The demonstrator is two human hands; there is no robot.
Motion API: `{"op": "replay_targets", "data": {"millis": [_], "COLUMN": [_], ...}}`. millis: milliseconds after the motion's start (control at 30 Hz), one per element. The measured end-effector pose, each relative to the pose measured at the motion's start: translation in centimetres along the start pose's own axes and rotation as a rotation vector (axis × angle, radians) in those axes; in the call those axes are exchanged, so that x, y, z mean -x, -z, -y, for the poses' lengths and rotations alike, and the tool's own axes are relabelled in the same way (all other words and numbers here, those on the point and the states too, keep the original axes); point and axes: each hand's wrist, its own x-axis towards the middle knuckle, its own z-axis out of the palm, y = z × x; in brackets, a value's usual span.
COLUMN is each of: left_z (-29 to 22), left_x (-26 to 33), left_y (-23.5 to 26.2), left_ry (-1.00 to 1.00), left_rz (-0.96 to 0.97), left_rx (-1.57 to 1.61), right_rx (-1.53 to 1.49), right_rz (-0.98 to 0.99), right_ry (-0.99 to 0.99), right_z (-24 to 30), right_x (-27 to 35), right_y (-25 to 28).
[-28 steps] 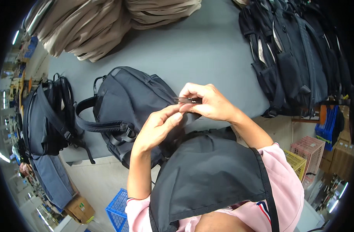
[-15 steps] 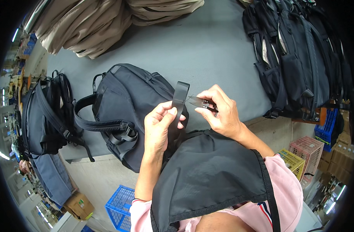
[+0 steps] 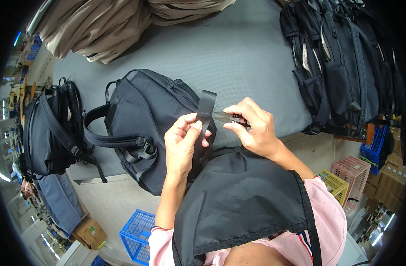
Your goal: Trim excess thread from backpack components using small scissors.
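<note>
My left hand (image 3: 184, 142) pinches a flat black webbing strap (image 3: 206, 106) and holds its end upright above a dark backpack (image 3: 145, 119) lying on the grey table (image 3: 238, 53). My right hand (image 3: 254, 126) grips small thread snips (image 3: 225, 117), their blades pointing left at the strap's edge. A black fabric apron (image 3: 243, 199) over a pink shirt fills the lower middle and hides the strap's lower part.
Beige bags (image 3: 96, 26) are piled at the table's far left. A row of black backpacks (image 3: 340, 62) lies along the right side. Another black backpack (image 3: 47, 128) hangs at the left edge. Blue (image 3: 136, 230), yellow (image 3: 334, 184) and pink (image 3: 356, 170) crates stand on the floor.
The hands came apart from a close pinch. My left hand raised the strap end upright, and my right hand brought the snips' blades to its right edge.
</note>
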Motion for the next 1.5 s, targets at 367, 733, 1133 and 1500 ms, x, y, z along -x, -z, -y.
{"op": "replay_targets", "data": {"millis": [367,733,1133,1500], "left_z": [0.4,0.2,1.6,1.1], "left_x": [-0.1,0.1,1.2,0.4], "left_y": [0.7,0.5,-2.1,-0.4], "left_ry": [0.106,0.102,-0.614,-0.013], "left_rz": [0.053,0.031,-0.081,0.005], "left_rx": [0.108,0.099,-0.979,-0.024], "right_rx": [0.049,-0.024,-0.860,-0.322], "right_rz": [0.053,0.017,0.164,-0.019], "right_ry": [0.159,0.112,-0.458,-0.272], "right_z": [-0.7,-0.7,0.4,-1.3], "right_x": [-0.5,-0.2,-3.4,-1.3], "right_y": [0.1,0.3,-1.2,-2.5]}}
